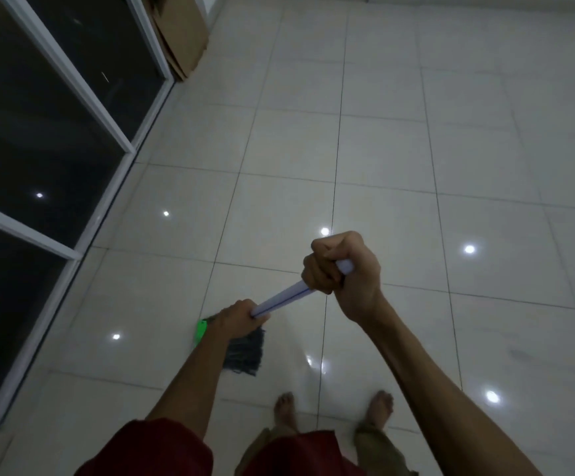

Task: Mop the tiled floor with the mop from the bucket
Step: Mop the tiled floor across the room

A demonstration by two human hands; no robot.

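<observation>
Below, one mop (245,352) in left hand (241,319) and right hand (344,269); two feet (285,407).

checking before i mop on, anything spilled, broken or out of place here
Nothing stands out: the left hand and right hand grip the mop handle, its head rests on the tiles, and cardboard leans by the glass door.

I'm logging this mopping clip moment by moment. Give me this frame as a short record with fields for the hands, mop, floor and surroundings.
left: left hand grips the mop handle low, just above the mop head
right: right hand grips the handle near its top end
mop head: mop head, dark strands lying on the floor, green clamp
floor: tiled floor, pale, glossy, reflecting lights
feet: bare feet behind the mop head
surroundings: glass doors on the left, cardboard leaning beyond them
</observation>
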